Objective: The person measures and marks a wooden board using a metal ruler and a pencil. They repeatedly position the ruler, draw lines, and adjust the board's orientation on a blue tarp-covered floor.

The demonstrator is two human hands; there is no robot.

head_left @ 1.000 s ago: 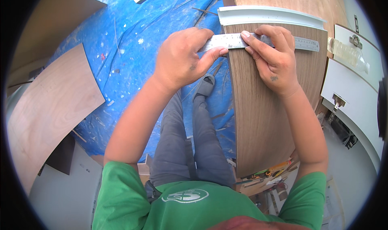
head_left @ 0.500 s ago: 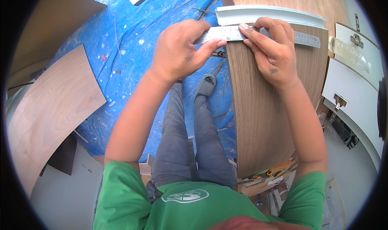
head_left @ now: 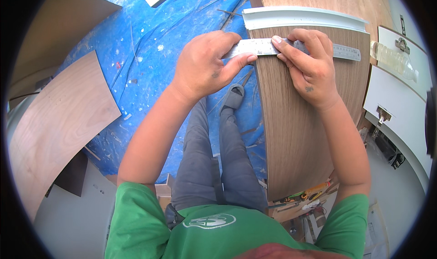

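A steel ruler (head_left: 346,52) lies across the far end of a long brown wood-grain board (head_left: 296,136). My left hand (head_left: 205,65) pinches the ruler's left end at the board's left edge, thumb underneath. My right hand (head_left: 309,65) presses fingertips down on the middle of the ruler, flat on the board. Just beyond the ruler a pale grey curved trim strip (head_left: 300,17) lies along the board's far end.
A blue tarp (head_left: 150,54) covers the floor, with my legs and shoe (head_left: 232,97) on it. Brown veneer sheets (head_left: 54,122) lie at the left. White cabinet panels with metal latches (head_left: 396,104) and a plastic bottle (head_left: 391,56) are at the right. Hand tools (head_left: 305,197) lie beneath the board's near end.
Both hands and the ruler have shifted slightly toward the board's far end, closer to the grey trim; the grip is unchanged.
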